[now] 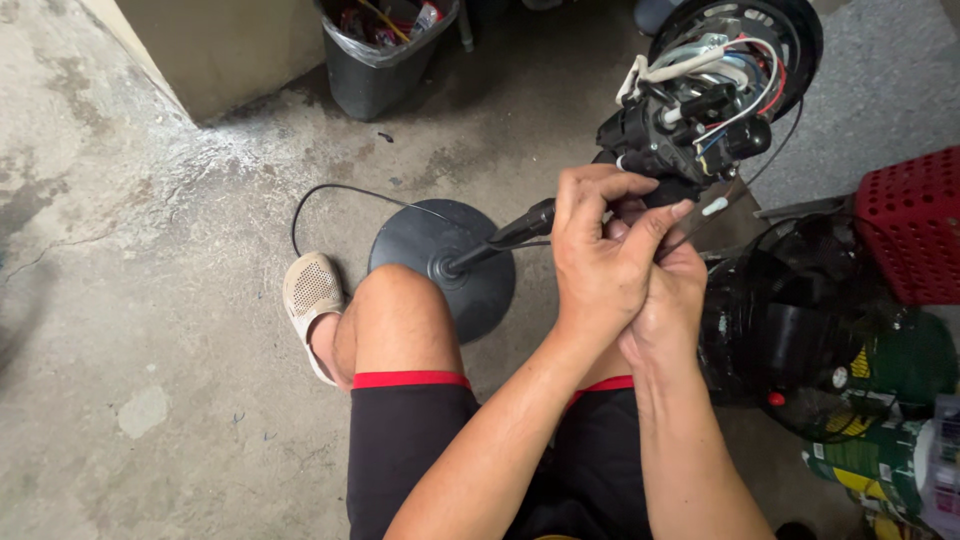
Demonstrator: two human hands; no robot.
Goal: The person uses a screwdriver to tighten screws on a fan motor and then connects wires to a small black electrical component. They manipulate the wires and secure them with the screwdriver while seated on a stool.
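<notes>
1. Stand fan, stripped: the motor head [690, 125] sat bare of its housing, with white, red and black wires [745, 70] exposed over it. It hung above the concrete floor [150, 300] towards the upper right, carried on a black pole [500, 240] that ran down to a round black base [440, 260] lying near the middle of the floor.
2. Left hand [600, 255]: curled over the neck of the fan just below the motor, fingers closed down, thumb side uppermost.
3. Right hand [665, 290]: tucked under the left, touching it, fingers folded in. What it pinched was hidden by the left hand.
4. Handling note, as a judgement: the grip looked best kept close under the motor, the pole braced against the knee [395, 310], and the loose wires kept out of the fingers.
5. Power cord [320, 195]: looped on the floor beside the base.
6. Sandalled foot [312, 300]: planted left of the base.
7. Black waste bin [385, 55]: at the far edge, lined and full.
8. Fan guard [800, 320]: black, on the floor to the right, below a red perforated crate [910, 225].
</notes>
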